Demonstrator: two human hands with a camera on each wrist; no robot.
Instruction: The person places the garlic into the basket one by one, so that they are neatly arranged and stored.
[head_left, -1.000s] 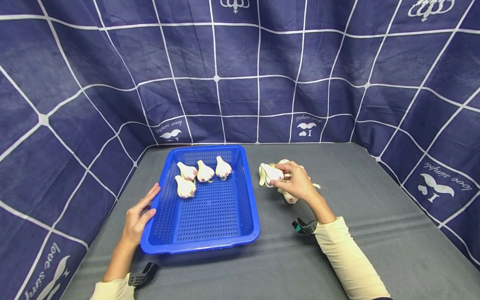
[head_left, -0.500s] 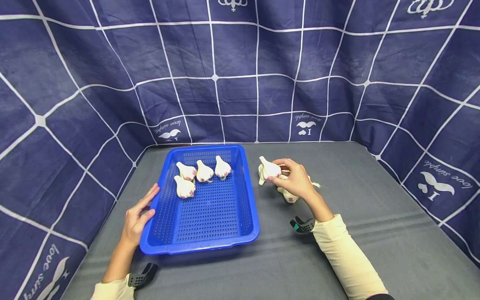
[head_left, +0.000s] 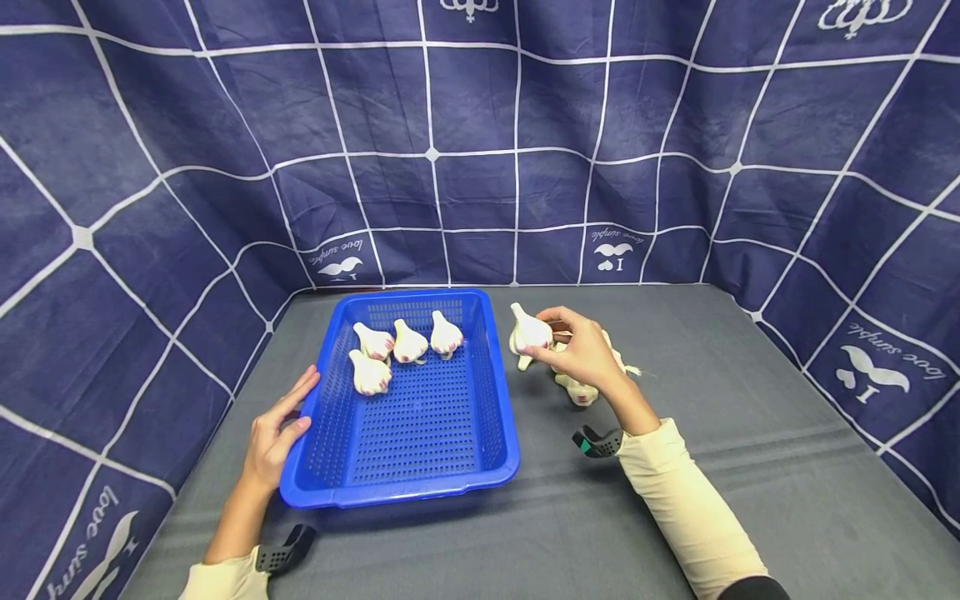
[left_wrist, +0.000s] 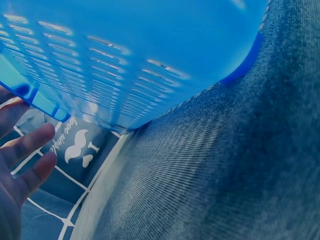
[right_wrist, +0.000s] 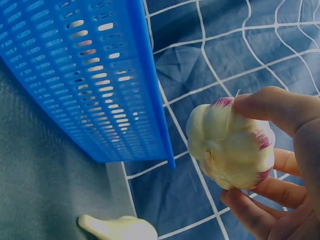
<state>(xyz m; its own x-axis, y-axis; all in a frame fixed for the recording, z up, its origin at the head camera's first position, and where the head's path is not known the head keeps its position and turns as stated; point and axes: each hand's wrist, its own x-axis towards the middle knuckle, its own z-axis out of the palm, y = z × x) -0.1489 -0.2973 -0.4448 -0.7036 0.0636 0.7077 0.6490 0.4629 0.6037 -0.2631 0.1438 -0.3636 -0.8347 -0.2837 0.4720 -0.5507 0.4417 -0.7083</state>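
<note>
In the head view my right hand (head_left: 585, 350) pinches a white garlic bulb (head_left: 531, 332) with purple streaks, its stem pointing up and left. The right wrist view shows this same garlic bulb (right_wrist: 232, 142) between thumb and fingers, root side towards the camera. Below it another bulb (head_left: 523, 363) lies on the table, mostly covered. More garlic (head_left: 579, 392) lies partly hidden beneath my right hand. My left hand (head_left: 272, 433) rests at the left rim of a blue perforated plastic basket (head_left: 420, 493), fingers extended. Several garlic bulbs (head_left: 372, 373) lie in the basket's far left part.
A dark grey cloth (head_left: 712, 400) covers the table. Behind and at the sides hangs a navy curtain (head_left: 480, 192) with white grid lines. The basket's right wall (head_left: 501, 392) stands between its inside and the loose garlic.
My right hand has lifted a garlic bulb off the pile and moved it slightly left and up, its stem now upright. The left hand and basket have stayed in place.
</note>
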